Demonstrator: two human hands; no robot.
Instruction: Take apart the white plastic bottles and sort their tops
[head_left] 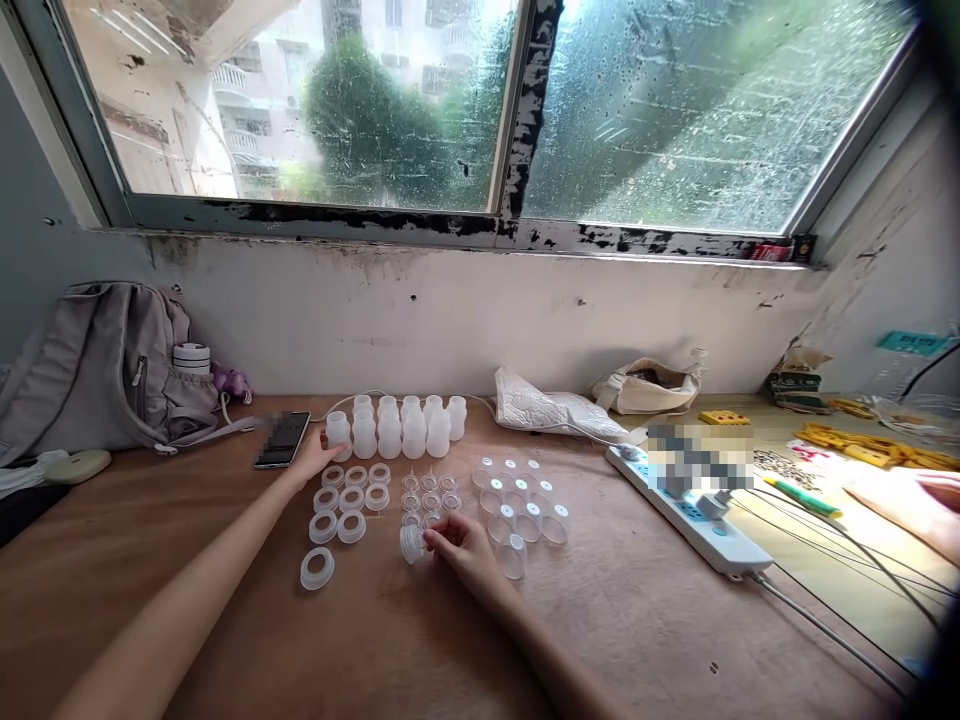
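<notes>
My left hand [315, 458] reaches to the left end of a cluster of frosted white bottles [413, 432]. Its fingers close round the nearest small bottle [339, 428], which stands upright on the table. Lower and to the right, my right hand [466, 552] pinches a clear bottle nipple [412, 545] by its narrow tip, the ribbed wide base facing left. Behind that hand, several clear nipples [429, 482] stand in rows, partly hidden by my fingers. White screw rings [317, 568] lie left of them, and clear domed caps [513, 556] stand to the right.
A phone [283, 440] and a grey backpack [124, 370] are at the left. A white power strip [690, 515] with cables crosses the right side. A padded white pouch [551, 408] and a cloth bag [649, 388] rest by the wall. Another person's hand [911, 510] shows at far right.
</notes>
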